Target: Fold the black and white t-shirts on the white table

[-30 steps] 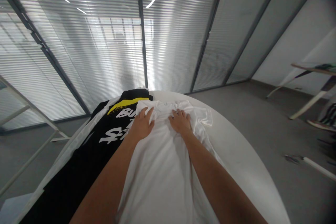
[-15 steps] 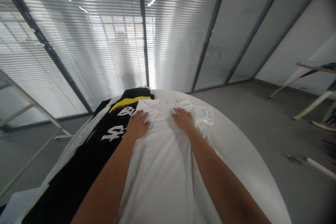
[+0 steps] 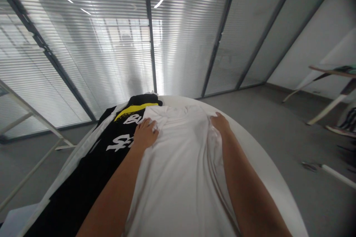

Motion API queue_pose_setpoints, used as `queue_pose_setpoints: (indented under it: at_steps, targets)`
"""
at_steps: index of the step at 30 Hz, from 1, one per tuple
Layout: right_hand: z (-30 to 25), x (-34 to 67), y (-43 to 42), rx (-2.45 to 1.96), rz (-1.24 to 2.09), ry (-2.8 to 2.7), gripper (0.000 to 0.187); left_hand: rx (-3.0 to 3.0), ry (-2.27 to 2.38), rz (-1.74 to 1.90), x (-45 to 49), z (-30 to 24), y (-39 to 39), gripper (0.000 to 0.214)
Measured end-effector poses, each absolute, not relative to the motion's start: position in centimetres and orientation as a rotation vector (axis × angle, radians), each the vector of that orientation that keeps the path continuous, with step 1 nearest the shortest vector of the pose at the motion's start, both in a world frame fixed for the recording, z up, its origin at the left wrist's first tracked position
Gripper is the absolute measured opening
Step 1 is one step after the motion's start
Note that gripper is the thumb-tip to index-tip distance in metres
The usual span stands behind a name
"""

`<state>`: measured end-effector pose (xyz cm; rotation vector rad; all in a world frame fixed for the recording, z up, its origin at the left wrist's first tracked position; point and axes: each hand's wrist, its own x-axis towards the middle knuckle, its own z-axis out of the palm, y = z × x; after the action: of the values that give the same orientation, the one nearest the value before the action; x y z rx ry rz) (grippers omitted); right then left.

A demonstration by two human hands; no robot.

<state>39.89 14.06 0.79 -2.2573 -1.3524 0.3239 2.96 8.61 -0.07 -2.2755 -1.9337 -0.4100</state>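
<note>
A white T-shirt [image 3: 178, 163] lies spread lengthwise on a round white table [image 3: 258, 155], its neckline at the far end. My left hand [image 3: 145, 133] rests flat on its left shoulder and sleeve, fingers spread. At the shirt's right edge, near the sleeve, my right hand [image 3: 221, 123] has its fingers curled down on the fabric; the fingertips are partly hidden. Folds run down the right side below that hand. Under the left side of the white shirt lies a black garment [image 3: 80, 181] with white lettering and a yellow stripe.
White fabric edges show beneath the black garment on the left. A white metal frame [image 3: 41, 116] stands at the left. Glass partitions with blinds [image 3: 116, 55] rise behind the table. Another table [image 3: 333, 71] is at the right, with a white bar [image 3: 338, 176] lower down.
My right hand has moved right, from near the neckline to the shirt's right edge. The shirt's chest lies smoother, and the right sleeve no longer spreads out. My left hand stays in place.
</note>
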Motion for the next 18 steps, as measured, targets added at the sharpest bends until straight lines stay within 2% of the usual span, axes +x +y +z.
queue_pose_setpoints:
  at_steps: [5,10,18]
  targets:
    - [1.3,40.4,13.7,-2.380,0.359,-1.177,0.063,-2.292,-1.948,-0.393,2.9,0.1,8.7,0.053]
    - [1.7,40.2,12.8,-2.498,0.230,-0.888,0.057,-2.299,-1.961,-0.403,2.9,0.1,8.7,0.051]
    - [1.5,39.6,12.8,-2.468,0.243,-0.916,0.050,-2.315,-1.944,-0.432,2.7,-0.1,8.7,0.050]
